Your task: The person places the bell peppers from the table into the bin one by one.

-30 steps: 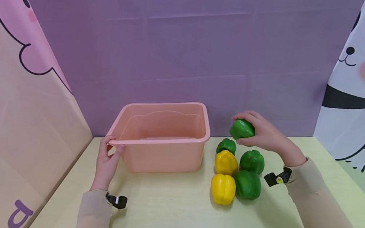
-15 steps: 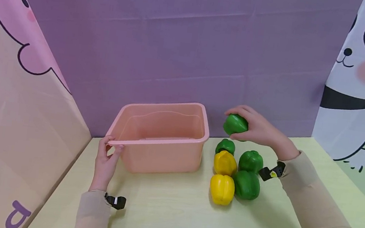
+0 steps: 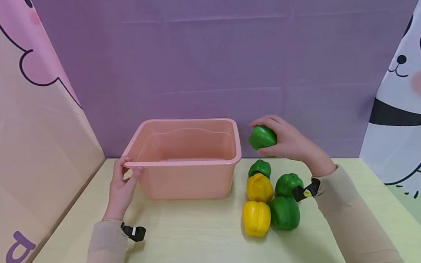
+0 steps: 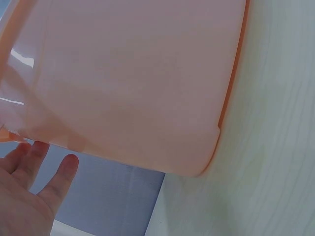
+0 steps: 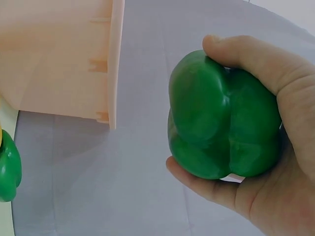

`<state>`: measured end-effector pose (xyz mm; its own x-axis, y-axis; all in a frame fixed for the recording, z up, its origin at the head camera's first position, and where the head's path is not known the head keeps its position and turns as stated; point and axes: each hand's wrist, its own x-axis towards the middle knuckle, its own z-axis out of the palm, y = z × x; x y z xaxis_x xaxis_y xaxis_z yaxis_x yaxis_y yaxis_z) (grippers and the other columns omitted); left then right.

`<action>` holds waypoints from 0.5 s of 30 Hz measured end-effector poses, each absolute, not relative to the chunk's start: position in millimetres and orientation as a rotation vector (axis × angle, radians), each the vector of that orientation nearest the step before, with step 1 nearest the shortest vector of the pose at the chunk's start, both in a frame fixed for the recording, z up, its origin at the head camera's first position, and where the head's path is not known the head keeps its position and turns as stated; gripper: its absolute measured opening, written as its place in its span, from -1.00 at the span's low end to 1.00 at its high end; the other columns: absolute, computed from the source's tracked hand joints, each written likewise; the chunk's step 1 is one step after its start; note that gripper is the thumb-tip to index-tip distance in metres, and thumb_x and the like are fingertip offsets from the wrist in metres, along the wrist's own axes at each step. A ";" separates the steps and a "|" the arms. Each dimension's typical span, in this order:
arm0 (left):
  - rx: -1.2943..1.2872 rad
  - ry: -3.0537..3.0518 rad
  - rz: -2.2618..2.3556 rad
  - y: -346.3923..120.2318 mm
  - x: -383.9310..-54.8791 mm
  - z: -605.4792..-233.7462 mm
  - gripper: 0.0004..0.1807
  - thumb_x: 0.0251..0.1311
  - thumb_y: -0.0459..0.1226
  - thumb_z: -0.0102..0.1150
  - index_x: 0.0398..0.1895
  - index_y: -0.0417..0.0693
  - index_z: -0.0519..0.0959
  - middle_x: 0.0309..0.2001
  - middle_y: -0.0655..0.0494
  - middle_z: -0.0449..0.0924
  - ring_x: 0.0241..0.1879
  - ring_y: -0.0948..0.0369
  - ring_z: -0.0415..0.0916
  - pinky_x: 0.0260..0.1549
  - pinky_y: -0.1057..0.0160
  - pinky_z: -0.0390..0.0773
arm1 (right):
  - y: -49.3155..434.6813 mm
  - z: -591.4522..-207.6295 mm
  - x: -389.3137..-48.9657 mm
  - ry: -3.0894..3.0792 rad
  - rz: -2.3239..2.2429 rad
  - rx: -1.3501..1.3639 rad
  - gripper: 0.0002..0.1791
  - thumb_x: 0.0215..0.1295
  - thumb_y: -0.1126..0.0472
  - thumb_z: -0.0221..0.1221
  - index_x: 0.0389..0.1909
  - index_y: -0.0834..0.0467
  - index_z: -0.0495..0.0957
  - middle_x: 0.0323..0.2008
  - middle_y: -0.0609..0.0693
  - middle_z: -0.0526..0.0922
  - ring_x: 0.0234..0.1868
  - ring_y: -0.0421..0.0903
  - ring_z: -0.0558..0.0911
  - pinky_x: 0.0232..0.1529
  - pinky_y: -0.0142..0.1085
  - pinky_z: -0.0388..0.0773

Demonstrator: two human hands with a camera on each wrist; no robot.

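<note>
My right hand point(image 3: 287, 139) holds a green bell pepper point(image 3: 262, 138) in the air, thumb on one side and fingers on the other. It is just right of the pink plastic basin point(image 3: 188, 181), above rim height. In the right wrist view the held pepper point(image 5: 221, 118) fills the grip, with the basin's outer wall point(image 5: 59, 64) to its left. My left hand point(image 3: 122, 188) pinches the basin's front left rim corner, fingers over the edge and thumb below. The left wrist view shows those fingers point(image 4: 34, 167) at the basin's edge. Inside, the basin shows a bare floor.
Right of the basin, two yellow bell peppers point(image 3: 256, 218) and several green bell peppers point(image 3: 285, 213) sit clustered on the pale wooden table point(image 3: 189, 243). A purple cloth backdrop point(image 3: 204, 52) rises behind the basin. Printed panels stand at the left and right.
My right hand has carried the green bell pepper left and upward, closer to the basin. The left hand keeps its hold on the rim, and the basin stays in place.
</note>
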<state>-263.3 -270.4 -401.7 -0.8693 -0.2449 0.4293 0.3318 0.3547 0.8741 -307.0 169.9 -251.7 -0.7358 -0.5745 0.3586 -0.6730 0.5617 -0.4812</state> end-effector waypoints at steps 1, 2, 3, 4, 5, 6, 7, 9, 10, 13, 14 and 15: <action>-0.073 -2.126 -1.540 -270.2 -263.3 -401.5 -0.47 0.35 -0.19 0.14 0.29 -0.02 0.20 0.31 0.03 0.25 0.27 0.12 0.19 0.06 0.24 0.33 | 168.1 -250.3 -307.1 -2.633 0.914 1.062 -0.34 0.07 0.23 0.39 0.23 0.02 0.41 0.25 0.13 0.28 0.00 0.09 0.41 -0.11 -0.07 0.50; -0.071 -2.124 -1.542 -270.1 -263.6 -401.7 -0.47 0.35 -0.20 0.14 0.29 -0.02 0.20 0.31 0.03 0.26 0.27 0.12 0.19 0.06 0.24 0.33 | 166.4 -249.3 -307.6 -2.636 0.910 1.063 -0.34 0.07 0.23 0.39 0.23 0.02 0.41 0.25 0.13 0.28 0.00 0.09 0.41 -0.11 -0.07 0.50; -0.071 -2.121 -1.544 -270.0 -263.7 -401.7 -0.47 0.34 -0.20 0.14 0.29 -0.02 0.20 0.30 0.04 0.26 0.26 0.13 0.19 0.05 0.26 0.33 | 164.8 -248.4 -308.2 -2.638 0.904 1.068 -0.34 0.08 0.23 0.39 0.24 0.02 0.40 0.24 0.13 0.28 0.00 0.09 0.41 -0.10 -0.07 0.50; -0.072 -2.117 -1.547 -269.9 -263.7 -401.7 -0.47 0.34 -0.21 0.14 0.30 -0.02 0.20 0.30 0.04 0.26 0.26 0.13 0.19 0.04 0.27 0.33 | 163.4 -247.6 -308.8 -2.640 0.900 1.071 -0.34 0.08 0.23 0.38 0.24 0.01 0.40 0.25 0.13 0.28 0.00 0.09 0.41 -0.10 -0.07 0.50; -0.076 -2.107 -1.554 -269.7 -263.6 -401.8 -0.47 0.34 -0.22 0.15 0.29 -0.03 0.21 0.29 0.04 0.27 0.25 0.15 0.20 0.04 0.28 0.32 | 162.2 -246.7 -309.2 -2.640 0.896 1.073 -0.34 0.08 0.23 0.38 0.24 0.01 0.40 0.25 0.13 0.28 0.00 0.09 0.41 -0.10 -0.08 0.50; -0.081 -2.101 -1.558 -269.5 -263.7 -402.0 -0.47 0.34 -0.23 0.15 0.29 -0.04 0.21 0.29 0.04 0.27 0.24 0.15 0.20 0.03 0.28 0.32 | 161.1 -245.9 -309.4 -2.639 0.895 1.074 -0.34 0.08 0.23 0.38 0.24 0.01 0.40 0.25 0.12 0.28 0.00 0.08 0.41 -0.10 -0.08 0.51; -0.083 -2.096 -1.564 -269.2 -263.5 -402.0 -0.48 0.34 -0.24 0.15 0.29 -0.04 0.21 0.28 0.03 0.28 0.24 0.16 0.20 0.02 0.29 0.31 | 159.9 -245.2 -309.8 -2.640 0.895 1.075 -0.34 0.09 0.23 0.38 0.24 0.01 0.40 0.25 0.12 0.28 0.00 0.08 0.41 -0.10 -0.09 0.51; -0.091 -2.090 -1.573 -268.2 -263.6 -402.5 -0.48 0.33 -0.25 0.15 0.29 -0.05 0.21 0.28 0.03 0.28 0.22 0.18 0.21 0.02 0.29 0.31 | 158.5 -244.3 -310.6 -2.635 0.898 1.077 -0.34 0.08 0.23 0.39 0.24 0.00 0.40 0.25 0.10 0.28 0.00 0.06 0.41 -0.10 -0.10 0.51; -0.093 -2.087 -1.576 -267.6 -263.9 -402.9 -0.48 0.33 -0.25 0.15 0.28 -0.05 0.21 0.27 0.03 0.28 0.22 0.19 0.21 0.02 0.28 0.30 | 157.8 -243.8 -310.9 -2.630 0.905 1.080 -0.34 0.08 0.23 0.39 0.23 0.00 0.41 0.24 0.09 0.29 0.00 0.06 0.41 -0.10 -0.10 0.51; -0.094 -2.088 -1.572 -266.3 -264.9 -403.8 -0.49 0.34 -0.24 0.15 0.27 -0.05 0.21 0.26 0.04 0.28 0.22 0.19 0.22 0.01 0.28 0.31 | 155.4 -241.9 -311.4 -2.614 0.916 1.097 -0.35 0.07 0.23 0.40 0.21 -0.01 0.42 0.22 0.08 0.30 0.00 0.05 0.40 -0.11 -0.11 0.51; -0.097 -2.086 -1.571 -266.0 -265.4 -404.0 -0.49 0.34 -0.24 0.15 0.27 -0.05 0.21 0.26 0.04 0.28 0.22 0.18 0.22 0.01 0.28 0.31 | 154.8 -241.0 -311.7 -2.608 0.917 1.105 -0.35 0.06 0.23 0.41 0.21 0.00 0.42 0.22 0.09 0.31 0.00 0.05 0.40 -0.11 -0.11 0.51; -0.100 -2.084 -1.570 -265.6 -266.1 -404.3 -0.50 0.34 -0.23 0.15 0.26 -0.05 0.22 0.26 0.04 0.29 0.22 0.18 0.23 0.01 0.28 0.31 | 154.2 -240.0 -311.8 -2.604 0.917 1.111 -0.35 0.06 0.23 0.41 0.21 0.00 0.42 0.22 0.09 0.31 0.00 0.05 0.40 -0.11 -0.11 0.51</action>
<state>-266.1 -265.6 -404.3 -0.8598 -0.2475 0.4466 0.3610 0.3238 0.8745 -311.8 154.2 -240.0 -0.7094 -0.5982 0.3728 -0.6998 0.5346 -0.4738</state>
